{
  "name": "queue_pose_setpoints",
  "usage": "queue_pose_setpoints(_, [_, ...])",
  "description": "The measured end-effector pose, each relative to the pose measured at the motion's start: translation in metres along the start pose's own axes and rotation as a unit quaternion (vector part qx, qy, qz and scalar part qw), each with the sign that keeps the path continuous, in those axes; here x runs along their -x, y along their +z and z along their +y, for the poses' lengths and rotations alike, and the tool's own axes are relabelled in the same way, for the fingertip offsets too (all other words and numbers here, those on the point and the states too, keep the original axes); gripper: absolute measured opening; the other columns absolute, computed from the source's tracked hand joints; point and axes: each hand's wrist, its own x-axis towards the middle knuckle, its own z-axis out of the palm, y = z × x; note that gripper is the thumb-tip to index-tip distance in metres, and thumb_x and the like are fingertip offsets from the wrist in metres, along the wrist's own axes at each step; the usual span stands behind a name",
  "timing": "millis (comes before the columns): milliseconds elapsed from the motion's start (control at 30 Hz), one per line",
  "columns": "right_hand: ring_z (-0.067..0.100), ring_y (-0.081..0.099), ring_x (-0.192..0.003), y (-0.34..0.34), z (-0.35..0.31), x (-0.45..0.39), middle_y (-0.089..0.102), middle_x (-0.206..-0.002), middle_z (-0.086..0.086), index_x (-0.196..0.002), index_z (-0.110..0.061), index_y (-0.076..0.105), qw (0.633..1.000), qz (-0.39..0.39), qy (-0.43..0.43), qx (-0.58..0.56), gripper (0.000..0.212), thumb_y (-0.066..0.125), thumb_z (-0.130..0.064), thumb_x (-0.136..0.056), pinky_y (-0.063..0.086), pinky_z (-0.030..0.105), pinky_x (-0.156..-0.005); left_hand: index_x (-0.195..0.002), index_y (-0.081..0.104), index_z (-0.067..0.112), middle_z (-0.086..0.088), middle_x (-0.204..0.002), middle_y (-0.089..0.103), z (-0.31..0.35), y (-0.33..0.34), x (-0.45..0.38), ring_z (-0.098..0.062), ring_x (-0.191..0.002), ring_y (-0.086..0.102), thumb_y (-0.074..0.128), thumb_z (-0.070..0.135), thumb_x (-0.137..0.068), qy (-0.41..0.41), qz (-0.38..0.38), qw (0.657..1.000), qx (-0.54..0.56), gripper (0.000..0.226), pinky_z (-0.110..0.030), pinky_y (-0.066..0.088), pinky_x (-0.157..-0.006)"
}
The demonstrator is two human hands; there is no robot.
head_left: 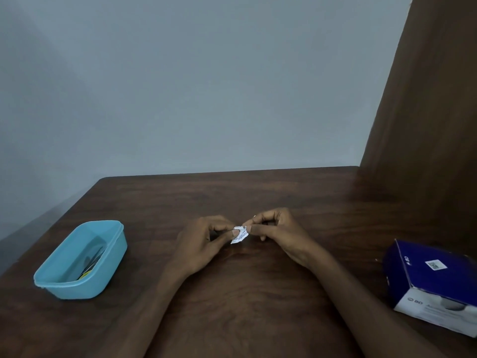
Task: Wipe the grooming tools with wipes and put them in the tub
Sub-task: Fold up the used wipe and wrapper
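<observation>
Hands meet at the middle of the table, both gripping 1 small white wipe packet (239,235). The left hand (204,244) pinches the packet's left edge between thumb and forefinger; the right hand (275,233) pinches its right edge the same way, remaining fingers curled underneath. Neither hand is spread or flat.

The packet appears to be thin printed foil or paper, crumpled and light. Judged from its look, it will bend freely and offer little stiffness, so a firm pinch close to the tear line on each side should serve best; a loose hold farther out would probably let it slip or fold instead of tearing. The wipe inside cannot be seen.

The tub (80,259) sits well apart to the left: pale blue plastic, rectangular with rounded corners and a raised rim, smooth and rigid in appearance. Dark slim tools (91,262), 1 with a yellow part, lie inside it; their exact type cannot be told.

A dark blue and white cardboard box (433,285) lies near the right edge of the table. The table (245,306) is dark brown wood-grain, flat and matte. A grey wall stands behind.
</observation>
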Motion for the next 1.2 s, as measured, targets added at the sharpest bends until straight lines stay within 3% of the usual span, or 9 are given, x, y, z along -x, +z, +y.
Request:
queue_pose_setpoints(267, [0.009, 0.059, -0.071, -0.0018, 0.0024, 0.0, 0.082, -0.098, 0.005, -0.089, -0.009, 0.084, 1.0, 0.006, 0.011, -0.008, 0.004, 0.082, -0.006, -0.088, 0.049, 0.023, -0.064, -0.091, 0.068, 0.046, 0.02, -0.103, 0.07, 0.0038, 0.0005, 0.001, -0.005, -0.094, 0.069, 0.056, 0.049, -0.107, 0.014, 0.002, 0.999, -0.04, 0.021, -0.045, 0.057, -0.081])
queue_pose_setpoints(367, [0.009, 0.056, -0.065, -0.0006, 0.0044, -0.0018, 0.077, -0.079, 0.001, -0.084, -0.011, 0.084, 0.999, 0.03, 0.009, -0.01, 0.007, 0.081, -0.013, -0.09, 0.047, 0.025, -0.063, -0.088, 0.061, 0.046, 0.02, -0.097, 0.066, 0.0026, 0.0017, 0.0007, -0.004, -0.091, 0.066, 0.049, 0.053, -0.107, 0.017, 0.024, 0.997, -0.068, 0.023, -0.043, 0.057, -0.079])
queue_pose_setpoints(467, [0.012, 0.055, -0.064, 0.0005, 0.0056, -0.0028, 0.066, -0.069, 0.003, -0.077, -0.014, 0.083, 1.0, 0.03, 0.009, -0.005, 0.015, 0.083, -0.027, -0.086, 0.046, 0.029, -0.064, -0.089, 0.061, 0.039, 0.019, -0.095, 0.064, 0.0038, 0.0021, 0.0005, -0.004, -0.089, 0.064, 0.052, 0.045, -0.11, 0.025, 0.041, 0.996, -0.072, 0.024, -0.04, 0.055, -0.078])
queue_pose_setpoints(533, [0.014, 0.055, -0.067, 0.0009, 0.0053, -0.0022, 0.067, -0.072, 0.006, -0.077, -0.016, 0.083, 1.0, 0.024, 0.007, 0.002, 0.021, 0.084, -0.036, -0.08, 0.046, 0.031, -0.066, -0.088, 0.06, 0.039, 0.021, -0.095, 0.063, 0.0059, 0.0025, 0.001, -0.002, -0.09, 0.063, 0.054, 0.041, -0.11, 0.032, 0.044, 0.995, -0.082, 0.023, -0.037, 0.054, -0.076])
queue_pose_setpoints(633, [0.015, 0.056, -0.069, 0.0012, 0.0032, -0.0008, 0.076, -0.084, 0.017, -0.079, -0.017, 0.084, 1.0, 0.023, 0.004, 0.006, 0.015, 0.084, -0.032, -0.08, 0.047, 0.031, -0.068, -0.087, 0.06, 0.041, 0.022, -0.094, 0.063, 0.0063, 0.0031, 0.0005, -0.001, -0.088, 0.063, 0.057, 0.038, -0.109, 0.045, 0.043, 0.994, -0.09, 0.022, -0.034, 0.052, -0.074])
queue_pose_setpoints(767, [0.008, 0.06, -0.072, -0.0012, -0.0003, 0.0002, 0.082, -0.095, 0.005, -0.078, -0.018, 0.083, 1.0, 0.01, 0.005, 0.003, 0.012, 0.081, -0.011, -0.088, 0.049, 0.026, -0.067, -0.095, 0.066, 0.036, 0.023, -0.098, 0.064, 0.0023, 0.0036, -0.0005, 0.0, -0.092, 0.065, 0.057, 0.036, -0.109, 0.055, 0.032, 0.995, -0.078, 0.017, -0.038, 0.055, -0.078])
queue_pose_setpoints(967, [0.008, 0.062, -0.076, -0.0023, -0.0002, 0.0018, 0.081, -0.094, 0.001, -0.08, -0.02, 0.083, 1.0, -0.012, -0.003, 0.002, 0.017, 0.081, -0.005, -0.088, 0.047, 0.024, -0.065, -0.094, 0.066, 0.042, 0.023, -0.099, 0.067, 0.0026, 0.0028, -0.0008, -0.002, -0.093, 0.067, 0.056, 0.039, -0.11, 0.055, 0.026, 0.996, -0.067, 0.019, -0.041, 0.056, -0.079])
queue_pose_setpoints(1200, [0.019, 0.062, -0.077, 0.0031, 0.0048, 0.002, 0.076, -0.093, 0.021, -0.081, -0.027, 0.084, 0.997, 0.033, -0.01, 0.068, 0.014, 0.083, -0.029, -0.067, 0.05, 0.039, -0.076, -0.098, 0.072, 0.042, 0.022, -0.09, 0.071, -0.0006, 0.0059, 0.0008, -0.002, -0.081, 0.066, 0.06, 0.046, -0.106, 0.029, 0.03, 0.996, -0.084, 0.015, -0.032, 0.053, -0.067])
